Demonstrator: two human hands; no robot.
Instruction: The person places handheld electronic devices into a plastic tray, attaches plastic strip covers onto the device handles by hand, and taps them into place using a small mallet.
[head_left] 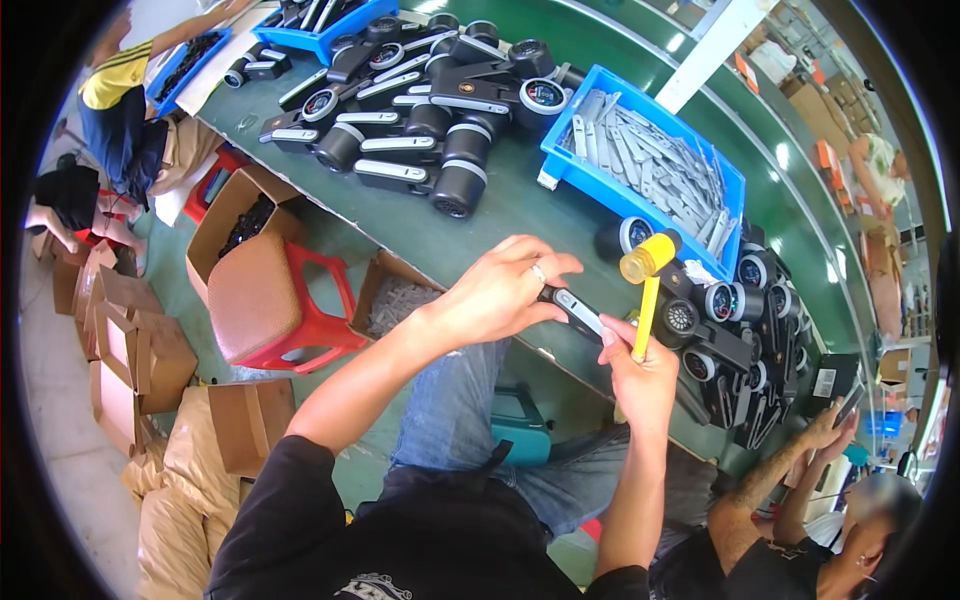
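Note:
My left hand (505, 290) grips a black device with a silver-grey handle strip (578, 312) and presses it against the edge of the green table (520, 215). My right hand (640, 375) holds a yellow mallet (648, 275) by its shaft, head up, just to the right of that device. Several finished black gauge devices (735, 330) lie right of the mallet. A blue tray of grey metal strips (650, 160) sits behind my hands.
A large pile of black devices with round dials (430, 110) covers the far table. A red stool (275, 305) and open cardboard boxes (235, 215) stand below left. Another person's hands (830, 430) work at lower right; a seated person (125, 110) is at upper left.

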